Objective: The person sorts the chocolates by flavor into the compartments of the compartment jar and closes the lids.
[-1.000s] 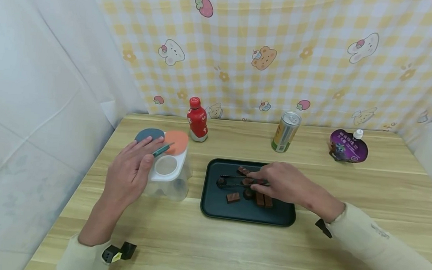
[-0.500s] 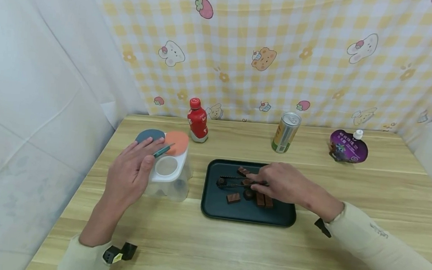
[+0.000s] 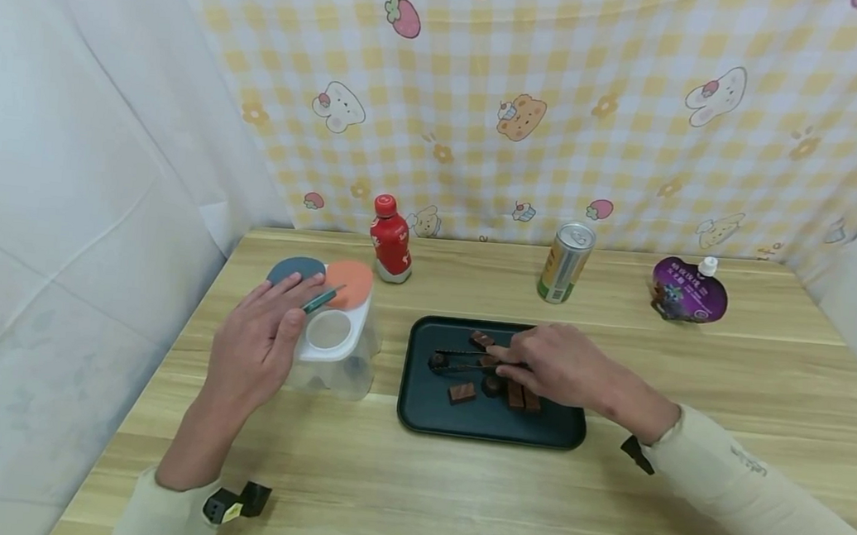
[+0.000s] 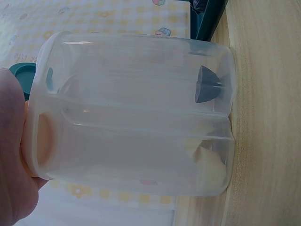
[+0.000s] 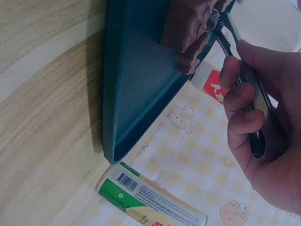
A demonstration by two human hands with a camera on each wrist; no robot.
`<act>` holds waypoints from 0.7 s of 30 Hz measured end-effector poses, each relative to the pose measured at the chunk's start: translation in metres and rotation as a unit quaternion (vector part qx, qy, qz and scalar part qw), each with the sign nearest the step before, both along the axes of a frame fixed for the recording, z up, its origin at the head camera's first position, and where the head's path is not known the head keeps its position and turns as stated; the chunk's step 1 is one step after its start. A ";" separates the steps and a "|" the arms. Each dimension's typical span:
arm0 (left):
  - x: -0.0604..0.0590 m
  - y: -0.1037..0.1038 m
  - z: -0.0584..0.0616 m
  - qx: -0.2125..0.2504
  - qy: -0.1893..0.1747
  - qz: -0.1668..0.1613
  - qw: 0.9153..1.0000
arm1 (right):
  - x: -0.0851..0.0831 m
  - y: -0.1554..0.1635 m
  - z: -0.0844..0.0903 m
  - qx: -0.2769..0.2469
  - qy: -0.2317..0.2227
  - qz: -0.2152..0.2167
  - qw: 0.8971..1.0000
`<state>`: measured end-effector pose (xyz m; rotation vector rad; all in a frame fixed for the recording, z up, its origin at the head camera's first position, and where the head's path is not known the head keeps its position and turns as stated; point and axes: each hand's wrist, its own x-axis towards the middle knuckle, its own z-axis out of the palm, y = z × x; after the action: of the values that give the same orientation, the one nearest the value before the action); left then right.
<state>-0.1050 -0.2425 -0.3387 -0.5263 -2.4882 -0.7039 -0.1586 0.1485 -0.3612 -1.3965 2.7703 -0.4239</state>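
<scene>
My right hand (image 3: 559, 366) pinches the tongs (image 3: 467, 360), pointing left at the chocolates (image 3: 462, 392) (my left hand (image 3: 259, 347) grips the clear box (image 3: 333, 352)).

The wooden table (image 3: 457, 493) bears a tray (image 3: 426, 408), container (image 3: 339, 369), bottle (image 3: 390, 240), can (image 3: 565, 263) and pouch (image 3: 688, 290).
</scene>
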 end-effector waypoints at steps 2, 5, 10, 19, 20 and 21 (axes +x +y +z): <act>0.000 0.000 -0.001 0.000 0.001 0.000 1.000 | 0.001 0.000 -0.001 0.000 0.006 0.001 1.000; 0.001 0.000 -0.001 -0.001 0.001 -0.001 1.000 | 0.002 0.001 -0.003 0.000 0.013 0.001 1.000; 0.002 0.000 -0.001 -0.002 -0.003 0.001 1.000 | 0.002 0.002 -0.004 -0.005 0.022 0.004 1.000; 0.001 0.000 0.000 0.000 -0.001 0.001 1.000 | 0.000 0.000 0.013 -0.052 0.029 0.014 0.998; 0.001 0.000 0.000 0.000 0.000 0.001 1.000 | 0.000 0.000 0.015 -0.064 0.027 0.019 0.997; 0.001 0.000 0.000 -0.001 0.001 0.000 1.000 | 0.000 -0.002 0.017 -0.079 0.022 0.025 0.996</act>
<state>-0.1039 -0.2428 -0.3387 -0.5265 -2.4878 -0.7003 -0.1589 0.1470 -0.3439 -1.5207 2.7846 -0.6302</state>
